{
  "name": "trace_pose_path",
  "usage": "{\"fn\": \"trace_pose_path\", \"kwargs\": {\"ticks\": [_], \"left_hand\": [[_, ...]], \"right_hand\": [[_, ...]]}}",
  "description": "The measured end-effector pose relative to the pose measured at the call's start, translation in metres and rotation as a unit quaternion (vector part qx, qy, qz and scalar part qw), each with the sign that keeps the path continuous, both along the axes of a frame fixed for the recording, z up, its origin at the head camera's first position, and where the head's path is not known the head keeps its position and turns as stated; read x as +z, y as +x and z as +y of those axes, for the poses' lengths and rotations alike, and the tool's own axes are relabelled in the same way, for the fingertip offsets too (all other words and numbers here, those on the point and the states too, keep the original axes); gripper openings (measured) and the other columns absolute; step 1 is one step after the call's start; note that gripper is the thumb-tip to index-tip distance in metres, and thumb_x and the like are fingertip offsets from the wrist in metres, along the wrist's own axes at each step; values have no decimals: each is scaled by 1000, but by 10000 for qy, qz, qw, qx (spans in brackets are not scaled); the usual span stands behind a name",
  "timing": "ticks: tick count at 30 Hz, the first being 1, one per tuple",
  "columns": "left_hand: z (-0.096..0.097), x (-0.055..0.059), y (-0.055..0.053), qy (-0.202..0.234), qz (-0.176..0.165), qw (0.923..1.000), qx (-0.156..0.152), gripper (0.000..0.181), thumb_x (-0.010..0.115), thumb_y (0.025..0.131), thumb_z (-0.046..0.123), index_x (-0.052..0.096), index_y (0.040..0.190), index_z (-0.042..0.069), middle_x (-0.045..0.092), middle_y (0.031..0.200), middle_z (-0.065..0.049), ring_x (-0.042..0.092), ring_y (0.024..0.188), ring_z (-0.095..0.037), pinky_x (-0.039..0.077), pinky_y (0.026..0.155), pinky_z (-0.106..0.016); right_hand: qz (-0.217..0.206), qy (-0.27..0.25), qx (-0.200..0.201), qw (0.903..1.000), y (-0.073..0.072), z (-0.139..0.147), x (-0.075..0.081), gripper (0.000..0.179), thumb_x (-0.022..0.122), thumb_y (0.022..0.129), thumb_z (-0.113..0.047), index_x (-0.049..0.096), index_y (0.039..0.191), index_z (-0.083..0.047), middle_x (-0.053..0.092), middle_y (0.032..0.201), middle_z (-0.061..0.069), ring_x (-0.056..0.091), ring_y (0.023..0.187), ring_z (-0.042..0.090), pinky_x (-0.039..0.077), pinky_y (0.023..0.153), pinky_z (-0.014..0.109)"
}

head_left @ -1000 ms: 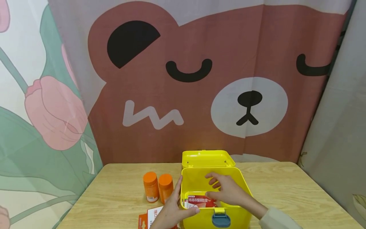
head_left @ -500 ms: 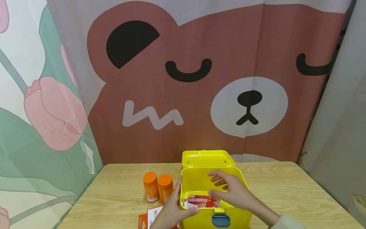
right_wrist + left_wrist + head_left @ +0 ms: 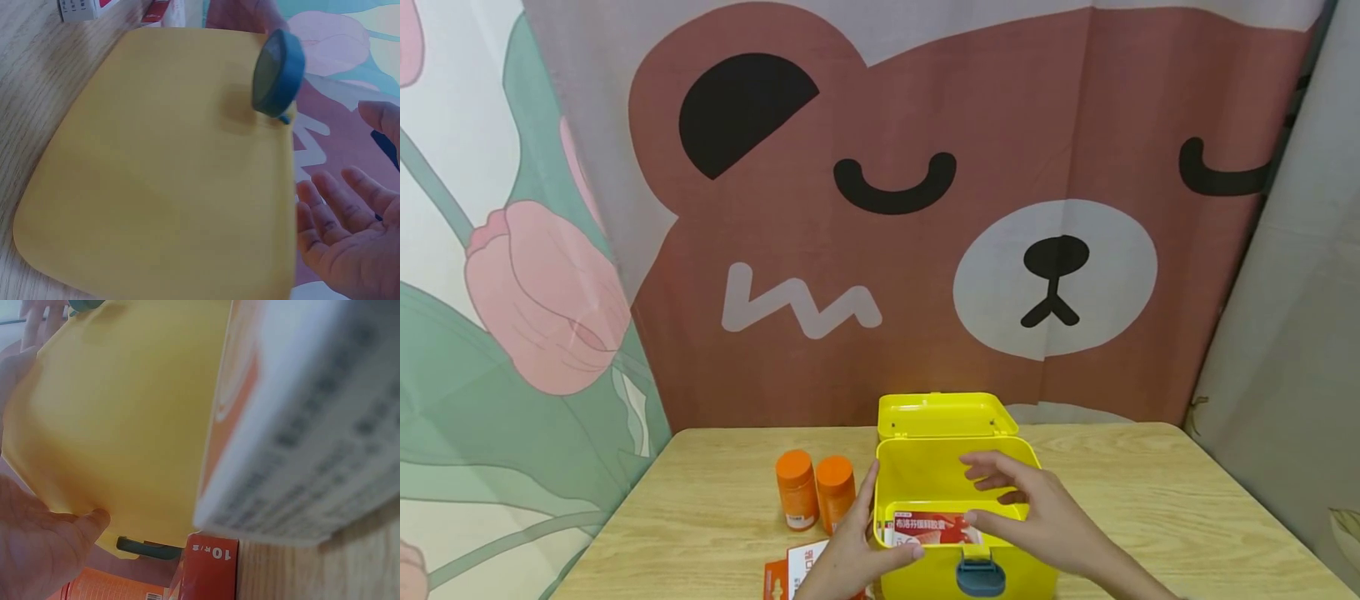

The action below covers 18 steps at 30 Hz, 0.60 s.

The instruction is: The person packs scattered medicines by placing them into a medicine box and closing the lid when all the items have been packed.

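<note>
A yellow storage box with a blue-grey latch stands on the table, its lid swung back. My left hand holds the box at its front left corner, thumb over the front rim and fingers along the left side. Inside lies a red and white medicine box with printed lettering. Over the right part of the opening, my right hand has its fingers apart and nothing in them. The right wrist view also shows that hand's palm and loosely spread fingers beside the box rim.
Two orange bottles with orange caps stand left of the yellow box. Nearer, a white carton and an orange-red carton lie partly behind my left hand. A bear-patterned curtain hangs behind the wooden table.
My right hand has drawn back to the right and slightly toward me, showing more of the medicine box inside. My left hand stays on the yellow box.
</note>
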State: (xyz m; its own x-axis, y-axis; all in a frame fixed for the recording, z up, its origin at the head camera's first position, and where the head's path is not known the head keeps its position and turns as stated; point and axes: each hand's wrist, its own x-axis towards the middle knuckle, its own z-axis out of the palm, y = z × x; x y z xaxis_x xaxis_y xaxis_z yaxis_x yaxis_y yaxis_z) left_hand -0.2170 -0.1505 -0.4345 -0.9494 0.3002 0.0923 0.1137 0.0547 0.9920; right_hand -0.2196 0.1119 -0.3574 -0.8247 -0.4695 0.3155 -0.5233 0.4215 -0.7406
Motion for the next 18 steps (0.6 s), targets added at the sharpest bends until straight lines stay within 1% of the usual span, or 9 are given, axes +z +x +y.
{"fn": "trace_pose_path", "kwargs": {"ticks": [5,8,10,13,16,18], "left_hand": [[1,0,0,-18,-85,9999,54,107,80,82,25,3,157,25,42,144,-14,55,115,-28,48,96,-42],[1,0,1,-22,-141,9999,76,107,80,82,25,3,157,26,41,146,-13,55,116,-27,47,97,-42],[1,0,1,-31,-156,9998,81,107,80,82,25,3,157,26,41,145,-13,55,116,-27,47,96,-42],[1,0,1,-4,-119,9999,28,107,79,83,25,3,157,26,42,144,-13,55,115,-28,48,96,-43],[0,0,1,-25,42,10000,-18,106,79,83,24,3,157,26,43,142,-13,55,114,-29,48,95,-43],[-1,0,0,-24,149,9999,-58,105,78,84,24,2,157,26,44,142,-13,55,114,-29,48,96,-44]], "right_hand": [[-213,13,21,9998,11,7,3,50,74,87,-34,56,130,-16,61,122,-1,60,101,16,52,80,27],[-372,-15,30,9993,17,9,4,51,74,87,-34,56,131,-15,60,125,0,60,102,18,52,81,25],[-546,-48,82,9985,21,11,5,51,73,87,-32,55,131,-13,59,126,2,59,103,21,52,82,26],[-893,-60,114,9959,26,14,5,54,73,87,-33,53,133,-11,60,126,4,58,105,25,53,85,35],[-1156,-72,37,9933,32,16,5,56,74,87,-34,52,134,-12,60,124,4,57,107,28,52,87,46],[-1248,-78,11,9922,35,18,6,55,73,87,-33,52,134,-13,60,124,4,57,108,28,51,88,46]]}}
